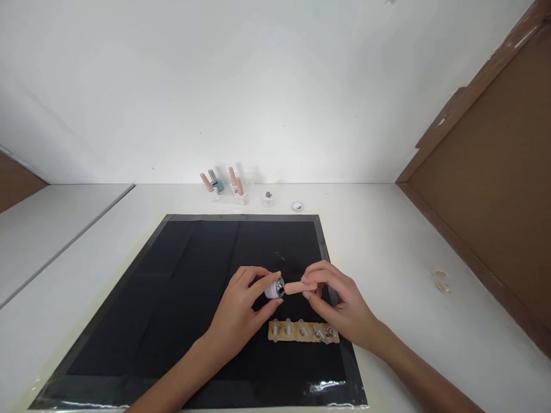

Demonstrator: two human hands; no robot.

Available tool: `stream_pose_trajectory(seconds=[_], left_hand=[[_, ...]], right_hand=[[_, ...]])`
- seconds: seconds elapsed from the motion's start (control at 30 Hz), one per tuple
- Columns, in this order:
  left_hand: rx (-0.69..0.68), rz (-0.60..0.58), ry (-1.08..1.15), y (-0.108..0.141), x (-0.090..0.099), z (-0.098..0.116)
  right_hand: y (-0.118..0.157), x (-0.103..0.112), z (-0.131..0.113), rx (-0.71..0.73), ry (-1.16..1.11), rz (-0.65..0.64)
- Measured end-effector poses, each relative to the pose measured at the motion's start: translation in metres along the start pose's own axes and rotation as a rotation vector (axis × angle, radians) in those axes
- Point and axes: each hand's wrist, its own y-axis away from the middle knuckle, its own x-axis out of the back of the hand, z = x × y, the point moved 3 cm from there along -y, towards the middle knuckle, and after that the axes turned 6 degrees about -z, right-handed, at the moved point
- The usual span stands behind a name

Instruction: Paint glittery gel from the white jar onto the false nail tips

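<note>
Over the black mat (150,298), my left hand (247,307) grips a small pale jar (272,289), tilted so its opening faces right. Silvery, glittering bits show inside. My right hand (340,295) pinches a pink nail polish cap (299,288) between thumb and fingers. The cap lies nearly level, its left end close to the jar's mouth; whether they touch, I cannot tell. Any brush on the cap is not clearly visible. Just below my hands, a tan strip (282,337) carries several clear nail tips (303,328), some with shiny pieces on them.
Behind the mat stand several nail polish bottles (240,198) with pink or grey caps. An uncapped bottle (268,201) and a round white lid (297,206) are to their right. Two small round pieces (442,287) lie on the white table at right, near a brown panel (495,189).
</note>
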Motion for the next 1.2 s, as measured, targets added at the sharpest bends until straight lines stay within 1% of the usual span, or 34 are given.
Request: stream_pose_trajectory(seconds=[0.27, 0.37, 0.5, 0.73, 0.97, 1.2], left_hand=[[0.02, 0.044, 0.012, -0.001, 0.004, 0.002], [0.029, 0.047, 0.025, -0.002, 0.004, 0.003], [0.016, 0.046, 0.027, -0.003, 0.004, 0.002], [0.008, 0.034, 0.026, -0.002, 0.004, 0.001], [0.007, 0.014, 0.024, -0.001, 0.003, 0.001], [0.004, 0.02, 0.032, -0.001, 0.003, 0.002]], right_hand=[[0.002, 0.013, 0.007, -0.142, -0.114, 0.134], [0.002, 0.016, 0.01, -0.186, -0.149, 0.158], [0.001, 0.014, 0.011, -0.186, -0.149, 0.149], [0.001, 0.009, 0.011, -0.18, -0.14, 0.075], [-0.001, 0.007, 0.01, -0.179, -0.115, 0.068], [-0.001, 0.005, 0.011, -0.17, -0.086, 0.065]])
